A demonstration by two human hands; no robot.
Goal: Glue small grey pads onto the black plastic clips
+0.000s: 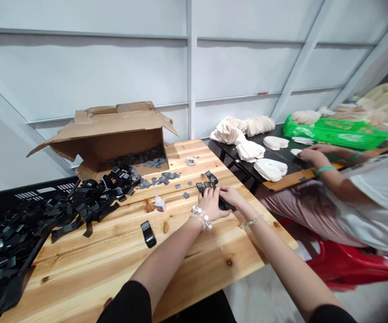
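Observation:
My left hand [212, 204], with a white beaded bracelet at the wrist, and my right hand [231, 196] meet over the wooden table [194, 255]. Between them they grip a black plastic strap piece [225, 204], and further black loops [210, 177] stick out beyond my fingers. A loose black strap clip [148, 234] lies left of my hands. Small grey squares [162, 178] are scattered on the wood, and a tangled heap of black straps [93, 199] lies at the table's left side.
An open cardboard box [113, 134] holding grey pieces stands at the far left corner. A black plastic crate [12, 224] of straps sits at the left. To the right, a co-worker's hand [310, 155] rests at a dark table with white pads and a green crate [335, 132].

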